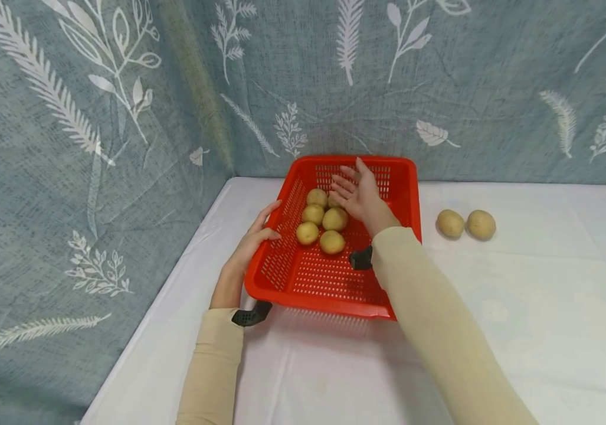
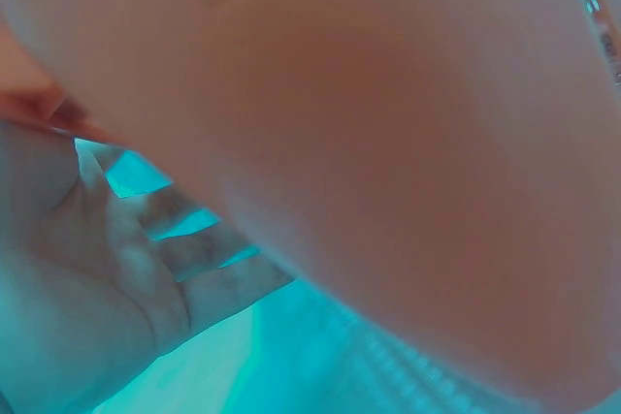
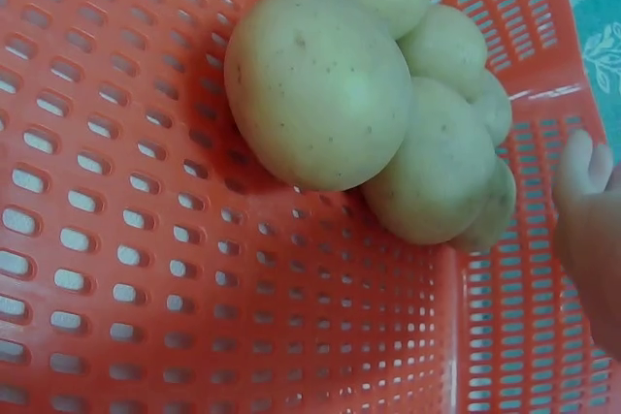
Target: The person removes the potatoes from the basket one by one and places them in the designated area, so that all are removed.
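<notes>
A red plastic basket (image 1: 329, 285) with slotted walls sits tilted over the white table, several potatoes (image 1: 335, 219) grouped toward its left and far side. At the basket's left rim, my left hand (image 1: 249, 245) holds on, thumb over the edge. The left wrist view has the blurred basket wall filling most of it, with that hand's fingers (image 2: 199, 249) along the outside. My right hand (image 1: 360, 192) hovers inside the basket above the far potatoes, fingers spread and nothing in them; it partly covers one potato. Up close, the right wrist view has a large potato (image 3: 318, 89) on the slotted floor.
Two more potatoes, a left one (image 1: 450, 224) and a right one (image 1: 481, 225), lie side by side on the white tablecloth (image 1: 547, 307) right of the basket. A grey-green leaf-patterned curtain (image 1: 303, 88) hangs behind the table and along its left side.
</notes>
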A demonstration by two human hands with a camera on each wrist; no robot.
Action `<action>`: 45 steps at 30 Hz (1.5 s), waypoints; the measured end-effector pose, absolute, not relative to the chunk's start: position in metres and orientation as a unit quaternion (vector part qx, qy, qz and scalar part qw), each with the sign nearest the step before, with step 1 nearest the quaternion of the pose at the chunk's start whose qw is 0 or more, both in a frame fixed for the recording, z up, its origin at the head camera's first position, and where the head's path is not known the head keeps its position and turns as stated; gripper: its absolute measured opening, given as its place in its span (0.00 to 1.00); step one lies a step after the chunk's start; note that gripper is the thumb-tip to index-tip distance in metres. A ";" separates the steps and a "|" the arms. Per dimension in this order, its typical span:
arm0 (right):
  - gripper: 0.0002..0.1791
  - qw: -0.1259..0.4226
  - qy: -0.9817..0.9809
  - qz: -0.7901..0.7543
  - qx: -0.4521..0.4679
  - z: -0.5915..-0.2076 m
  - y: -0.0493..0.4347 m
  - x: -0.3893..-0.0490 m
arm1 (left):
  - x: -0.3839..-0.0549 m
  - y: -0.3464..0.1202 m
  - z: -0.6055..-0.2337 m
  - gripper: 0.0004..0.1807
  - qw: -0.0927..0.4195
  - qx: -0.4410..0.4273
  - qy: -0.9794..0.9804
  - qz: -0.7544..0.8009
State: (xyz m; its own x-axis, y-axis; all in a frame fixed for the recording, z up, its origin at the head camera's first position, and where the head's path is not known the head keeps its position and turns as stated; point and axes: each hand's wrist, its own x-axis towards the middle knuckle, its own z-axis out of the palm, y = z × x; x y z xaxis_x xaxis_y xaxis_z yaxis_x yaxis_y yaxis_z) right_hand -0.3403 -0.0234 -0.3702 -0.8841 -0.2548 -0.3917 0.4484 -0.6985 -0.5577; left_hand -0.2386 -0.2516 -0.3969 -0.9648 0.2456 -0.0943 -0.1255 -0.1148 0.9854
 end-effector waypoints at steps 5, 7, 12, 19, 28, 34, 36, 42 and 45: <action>0.29 0.170 0.385 -0.890 0.176 -0.369 -0.019 -0.339 | -0.240 -0.249 -0.394 0.41 0.122 0.045 0.661 0.739; 0.28 0.170 0.412 -0.874 0.192 -0.369 -0.017 -0.338 | -0.240 -0.249 -0.393 0.41 0.120 0.043 0.665 0.735; 0.27 0.183 0.488 -0.824 0.221 -0.372 -0.015 -0.336 | -0.240 -0.248 -0.392 0.41 0.119 0.042 0.673 0.729; 0.24 0.244 0.591 -0.731 0.240 -0.394 -0.015 -0.349 | -0.240 -0.249 -0.394 0.41 0.123 0.044 0.666 0.735; 0.28 0.293 0.615 -0.701 0.212 -0.379 -0.018 -0.335 | -0.240 -0.249 -0.395 0.41 0.121 0.041 0.665 0.736; 0.28 0.306 0.620 -0.694 0.200 -0.377 -0.020 -0.332 | -0.241 -0.250 -0.397 0.40 0.118 0.048 0.663 0.738; 0.28 0.310 0.628 -0.688 0.193 -0.378 -0.021 -0.333 | -0.240 -0.250 -0.397 0.40 0.119 0.050 0.661 0.740; 0.35 0.326 0.660 -0.656 0.168 -0.377 -0.022 -0.331 | -0.240 -0.250 -0.396 0.40 0.119 0.050 0.660 0.740; 0.40 0.341 0.680 -0.631 0.153 -0.377 -0.021 -0.331 | -0.239 -0.250 -0.396 0.40 0.119 0.050 0.659 0.741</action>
State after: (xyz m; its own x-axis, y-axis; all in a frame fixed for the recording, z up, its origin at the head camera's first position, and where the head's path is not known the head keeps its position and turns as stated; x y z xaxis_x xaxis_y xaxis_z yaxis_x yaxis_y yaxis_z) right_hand -0.3307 -0.0207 -0.3774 -0.7210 -0.2229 -0.6562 0.6381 0.1559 -0.7540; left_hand -0.2392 -0.2498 -0.3959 -0.9665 0.2429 -0.0826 -0.1103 -0.1025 0.9886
